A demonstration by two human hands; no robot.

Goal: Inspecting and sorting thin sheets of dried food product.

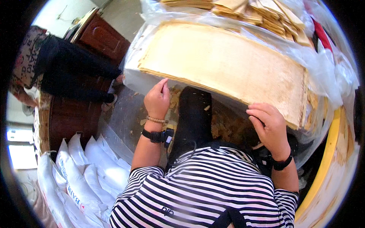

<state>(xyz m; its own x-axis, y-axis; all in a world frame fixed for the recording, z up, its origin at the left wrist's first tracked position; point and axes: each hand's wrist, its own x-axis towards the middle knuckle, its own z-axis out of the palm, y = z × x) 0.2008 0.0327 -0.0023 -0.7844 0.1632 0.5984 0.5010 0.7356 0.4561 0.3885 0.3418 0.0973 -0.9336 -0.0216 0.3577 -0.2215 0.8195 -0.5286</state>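
A stack of long pale wood veneer sheets lies in front of me, its near edge layered and slightly ragged. Close to that edge, left of the middle, is my left hand, thumb and fingers pinched together. Whether a sheet's edge is in the pinch is too small to make out. Further right, my right hand has its fingers stretched out at the near edge of the stack, thumb apart from them. I see nothing held in it.
Clear plastic sheeting surrounds the stack; more veneer pieces lie behind it. White filled sacks lie at left, near a dark wooden cabinet. Another person stands there. A yellow edge curves along the right. Wood scraps litter the floor.
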